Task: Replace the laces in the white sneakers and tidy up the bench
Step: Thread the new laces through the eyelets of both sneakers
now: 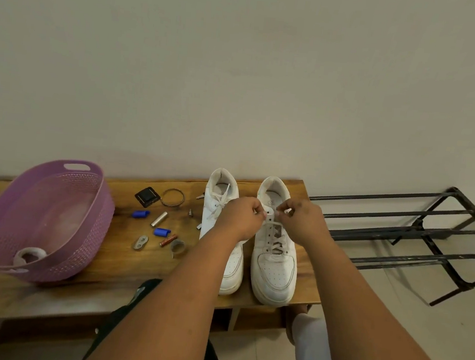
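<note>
Left hand (241, 215): fingers curled, pinching the white lace (270, 223) at the upper eyelets of the right-side sneaker (275, 259). Right hand (299, 216): fingers curled, pinching the same lace from the opposite side; the two grips sit close together over the tongue, the lace stretched between them.

Right-side sneaker: directly beneath both hands, toe toward the person, heel toward the wall, partly laced below the grip.

Second sneaker (222, 207): just left of the left hand, parallel to the first, its lace loose; the left forearm crosses its toe.

Bench (123, 267): wooden; its right end lies just right of the gripped sneaker, its near edge just under the toes.

Small items: left of the left hand, scattered on the bench, among them two blue caps (140, 214), a silver cylinder (159, 219), a black square piece (147, 196), a twisted ring (173, 197) and a tape roll (178, 247).

Purple basket (87, 223): far left of the grip, holding a white roll (29, 255).

Black metal rack (416, 235): right of the right hand, on the floor beyond the bench end.
</note>
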